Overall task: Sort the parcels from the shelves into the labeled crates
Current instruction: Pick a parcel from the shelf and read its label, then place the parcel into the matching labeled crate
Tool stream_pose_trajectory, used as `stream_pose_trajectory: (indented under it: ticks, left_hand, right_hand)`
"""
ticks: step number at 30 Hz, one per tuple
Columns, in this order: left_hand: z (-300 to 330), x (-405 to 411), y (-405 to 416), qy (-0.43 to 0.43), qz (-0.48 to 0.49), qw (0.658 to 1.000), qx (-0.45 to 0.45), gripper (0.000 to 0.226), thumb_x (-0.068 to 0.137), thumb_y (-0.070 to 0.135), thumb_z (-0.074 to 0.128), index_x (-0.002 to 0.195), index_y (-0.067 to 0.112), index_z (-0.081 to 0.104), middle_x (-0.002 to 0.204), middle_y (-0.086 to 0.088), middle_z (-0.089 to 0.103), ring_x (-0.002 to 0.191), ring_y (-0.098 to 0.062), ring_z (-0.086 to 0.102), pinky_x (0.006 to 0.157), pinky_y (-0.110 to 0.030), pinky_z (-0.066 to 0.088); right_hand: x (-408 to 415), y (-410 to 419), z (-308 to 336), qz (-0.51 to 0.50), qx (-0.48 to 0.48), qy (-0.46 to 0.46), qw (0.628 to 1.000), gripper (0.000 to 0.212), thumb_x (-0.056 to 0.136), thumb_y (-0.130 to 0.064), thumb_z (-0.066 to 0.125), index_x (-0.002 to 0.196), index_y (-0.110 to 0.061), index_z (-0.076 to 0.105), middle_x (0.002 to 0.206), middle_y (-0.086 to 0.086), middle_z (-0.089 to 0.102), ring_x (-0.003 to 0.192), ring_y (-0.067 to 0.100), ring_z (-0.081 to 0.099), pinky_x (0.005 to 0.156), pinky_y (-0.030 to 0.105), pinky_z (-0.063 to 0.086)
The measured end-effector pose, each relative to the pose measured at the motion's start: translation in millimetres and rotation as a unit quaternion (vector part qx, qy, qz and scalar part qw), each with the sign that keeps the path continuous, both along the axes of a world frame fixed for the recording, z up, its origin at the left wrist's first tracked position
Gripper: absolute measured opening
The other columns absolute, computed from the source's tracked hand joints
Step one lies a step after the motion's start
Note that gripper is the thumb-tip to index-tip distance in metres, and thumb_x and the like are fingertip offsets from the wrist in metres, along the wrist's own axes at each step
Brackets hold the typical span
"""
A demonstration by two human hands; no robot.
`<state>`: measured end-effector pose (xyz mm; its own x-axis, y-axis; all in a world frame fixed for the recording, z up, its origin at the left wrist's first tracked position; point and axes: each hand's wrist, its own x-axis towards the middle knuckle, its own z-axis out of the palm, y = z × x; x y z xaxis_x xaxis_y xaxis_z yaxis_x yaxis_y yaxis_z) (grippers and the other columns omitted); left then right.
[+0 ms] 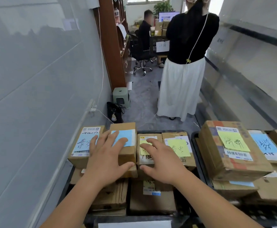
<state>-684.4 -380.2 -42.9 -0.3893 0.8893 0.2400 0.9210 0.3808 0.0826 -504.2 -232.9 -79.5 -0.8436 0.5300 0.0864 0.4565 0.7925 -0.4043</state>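
Note:
Cardboard parcels with blue and yellow notes fill a black crate [194, 155] in front of me. My left hand [107, 155] lies flat, fingers spread, on a parcel with a blue note [127, 150]. My right hand [161, 159] lies flat, fingers spread, on the neighbouring parcel with a yellow note [148, 139]. Beside them sit a blue-noted parcel [82, 147] at the left and a yellow-noted parcel [179, 147] at the right. More parcels lie underneath.
A second crate at the right holds a large parcel with a yellow note [231, 150] and a blue-noted one [266, 145]. A person in a white skirt [182, 89] stands in the aisle. Green stool [121, 96] and black bag [114, 112] sit by the left wall.

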Motion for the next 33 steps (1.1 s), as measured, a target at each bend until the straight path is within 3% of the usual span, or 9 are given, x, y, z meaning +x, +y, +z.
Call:
stream_pose_trajectory:
  ticks: [7, 14, 18, 33]
  left_hand:
    - [-0.4, 45.8, 13.8, -0.019, -0.113, 0.993, 0.001, 0.082, 0.071, 0.083, 0.044, 0.141, 0.04, 0.05, 0.156, 0.003, 0.043, 0.149, -0.025, 0.026, 0.121, -0.056, 0.013]
    - [7.3, 100.0, 28.1, -0.009, -0.267, 0.964, 0.0, 0.08, 0.074, 0.083, 0.049, 0.142, 0.042, 0.048, 0.155, 0.004, 0.044, 0.148, -0.026, 0.029, 0.12, -0.056, 0.015]
    - [4.3, 146.9, 26.8, -0.018, -0.333, 0.943, -0.006, 0.084, 0.075, 0.084, 0.045, 0.148, 0.044, 0.039, 0.159, 0.008, 0.037, 0.15, -0.023, 0.022, 0.122, -0.053, 0.012]
    - [-2.1, 398.2, -17.5, -0.015, -0.562, 0.827, -0.027, 0.082, 0.079, 0.079, 0.045, 0.152, 0.045, 0.031, 0.163, 0.008, 0.029, 0.152, -0.021, 0.018, 0.121, -0.047, 0.013]
  right_hand:
    - [47.2, -15.2, 12.0, -0.075, -0.007, -0.012, 0.997, 0.08, 0.087, -0.064, 0.062, 0.155, -0.043, 0.027, 0.167, -0.008, 0.024, 0.15, 0.02, 0.028, 0.119, 0.045, 0.032]
    - [130.1, -63.5, 29.5, -0.235, 0.016, -0.023, 0.972, 0.08, 0.087, -0.065, 0.063, 0.155, -0.042, 0.027, 0.164, -0.008, 0.028, 0.148, 0.019, 0.032, 0.118, 0.047, 0.036]
    - [189.3, -100.3, 31.2, -0.324, 0.016, -0.033, 0.945, 0.079, 0.087, -0.067, 0.062, 0.154, -0.043, 0.028, 0.161, -0.01, 0.031, 0.145, 0.019, 0.035, 0.116, 0.046, 0.037]
    - [424.3, -252.7, 39.5, -0.568, 0.001, -0.043, 0.822, 0.081, 0.087, -0.061, 0.064, 0.157, -0.038, 0.032, 0.164, -0.007, 0.03, 0.147, 0.018, 0.034, 0.117, 0.04, 0.034]
